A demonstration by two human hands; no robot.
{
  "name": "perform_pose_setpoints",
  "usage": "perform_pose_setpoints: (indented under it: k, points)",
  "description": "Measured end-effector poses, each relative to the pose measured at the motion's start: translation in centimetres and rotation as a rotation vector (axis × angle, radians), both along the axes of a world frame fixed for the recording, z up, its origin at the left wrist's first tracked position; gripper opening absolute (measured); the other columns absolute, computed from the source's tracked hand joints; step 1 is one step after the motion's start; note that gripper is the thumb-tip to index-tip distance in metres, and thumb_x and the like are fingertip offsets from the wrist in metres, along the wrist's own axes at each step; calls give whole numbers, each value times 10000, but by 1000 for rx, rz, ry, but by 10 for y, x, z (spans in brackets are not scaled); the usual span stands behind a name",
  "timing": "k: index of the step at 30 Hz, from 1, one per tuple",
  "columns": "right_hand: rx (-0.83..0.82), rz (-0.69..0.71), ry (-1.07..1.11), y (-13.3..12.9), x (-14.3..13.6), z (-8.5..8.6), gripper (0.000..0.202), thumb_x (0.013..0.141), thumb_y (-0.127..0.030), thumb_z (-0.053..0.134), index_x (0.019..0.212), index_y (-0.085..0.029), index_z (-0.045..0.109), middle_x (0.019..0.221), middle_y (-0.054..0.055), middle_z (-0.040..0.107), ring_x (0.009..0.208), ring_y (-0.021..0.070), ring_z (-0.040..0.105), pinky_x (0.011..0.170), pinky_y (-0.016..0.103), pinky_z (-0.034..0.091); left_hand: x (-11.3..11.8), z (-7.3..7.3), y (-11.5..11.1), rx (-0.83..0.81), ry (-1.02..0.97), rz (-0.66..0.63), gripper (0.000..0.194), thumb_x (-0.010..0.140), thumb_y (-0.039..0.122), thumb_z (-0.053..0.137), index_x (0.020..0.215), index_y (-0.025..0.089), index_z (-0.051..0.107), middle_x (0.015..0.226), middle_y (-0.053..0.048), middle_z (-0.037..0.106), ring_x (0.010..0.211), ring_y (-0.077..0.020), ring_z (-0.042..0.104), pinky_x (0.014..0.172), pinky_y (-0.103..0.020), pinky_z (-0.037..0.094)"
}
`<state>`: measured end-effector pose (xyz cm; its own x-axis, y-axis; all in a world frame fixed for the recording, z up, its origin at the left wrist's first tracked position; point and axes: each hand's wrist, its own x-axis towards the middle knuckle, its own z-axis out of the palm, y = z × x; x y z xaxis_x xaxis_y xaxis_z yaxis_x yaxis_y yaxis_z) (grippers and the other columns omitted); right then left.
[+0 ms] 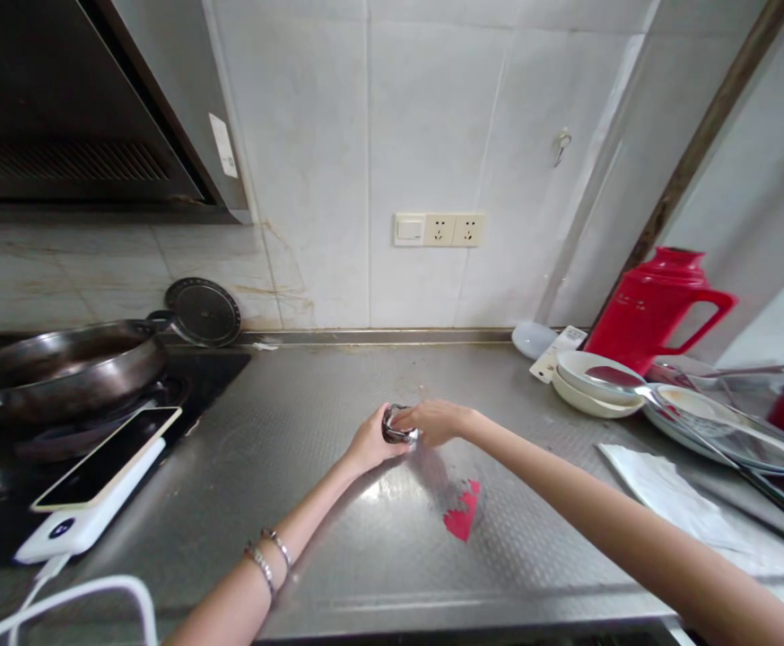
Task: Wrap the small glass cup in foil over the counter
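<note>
My left hand (371,443) is wrapped round a small round thing (396,423), dark and shiny silver, with what looks like an open mouth turned towards me. It is too small to tell its exact kind. My right hand (436,423) reaches in from the right, its fingers bent together at that mouth. Their tips are partly hidden, and so is anything they pinch. Both hands are just above the middle of the steel counter (325,538). A torn scrap of red paper (460,513) lies on the counter below my right hand.
At left, a pan (62,363) stands on the black stove, near a phone (109,458) and a white power bank (89,520) with a cable. To the right are a red thermos (648,309), stacked bowls (590,395), a skimmer (715,417) and a white tissue (667,493).
</note>
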<state>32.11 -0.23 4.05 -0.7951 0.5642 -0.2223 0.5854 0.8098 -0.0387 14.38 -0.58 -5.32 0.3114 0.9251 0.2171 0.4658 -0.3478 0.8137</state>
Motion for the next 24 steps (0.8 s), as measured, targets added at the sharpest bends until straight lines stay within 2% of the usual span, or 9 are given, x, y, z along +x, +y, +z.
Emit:
perform_pose_setpoints:
  k: [5, 9, 12, 16, 19, 22, 24]
  points:
    - [112, -2, -67, 4, -8, 5, 475, 728, -247, 606, 1188, -349, 550, 1206, 16, 616, 886, 231, 659, 671, 292, 468, 0, 5, -3, 7, -13, -5, 818, 527, 294, 816, 1252, 185, 454, 1229, -100, 608, 1107, -252, 580, 944, -356, 435]
    - [99, -89, -58, 5, -7, 4, 392, 734, -289, 600, 1125, -313, 595, 1142, 40, 646, 863, 244, 665, 656, 293, 473, 0, 6, -4, 24, -11, -28, 767, 545, 298, 805, 1227, 198, 471, 1147, -69, 652, 1031, -233, 616, 889, -337, 464]
    - [-9, -109, -15, 7, -4, 3, 298, 731, -239, 577, 1023, -259, 637, 1039, 56, 676, 848, 231, 662, 641, 273, 473, -1, 5, -4, 27, 18, -11, 779, 538, 327, 808, 1230, 204, 471, 1141, -67, 653, 1033, -240, 614, 888, -341, 464]
    - [-281, -166, 79, 7, 0, -1, 199, 721, -153, 521, 889, -173, 626, 766, 33, 666, 632, 163, 651, 552, 226, 458, -1, 3, -3, 35, 35, 10, 799, 535, 354, 807, 1240, 207, 462, 1144, -69, 650, 1043, -248, 610, 891, -343, 463]
    - [-454, -233, 164, 6, 3, -5, 216, 703, -105, 485, 885, -161, 588, 714, 3, 626, 539, 128, 623, 492, 200, 440, -1, 3, -3, 40, 28, -6, 772, 550, 340, 797, 1234, 215, 461, 1118, -57, 659, 1010, -234, 623, 861, -327, 476]
    - [-492, -221, 187, 4, 3, -8, 260, 693, -70, 469, 910, -165, 576, 765, 4, 636, 587, 129, 631, 508, 195, 442, -1, 3, -3, 44, 31, -8, 755, 555, 332, 794, 1226, 217, 467, 1097, -49, 664, 981, -223, 631, 844, -321, 482]
    - [-410, -161, 166, 2, 2, -7, 289, 696, -69, 482, 943, -178, 584, 831, 15, 659, 685, 146, 643, 575, 212, 461, -1, 2, -2, 49, 36, 7, 777, 546, 346, 799, 1234, 212, 464, 1104, -55, 661, 994, -228, 628, 853, -325, 479]
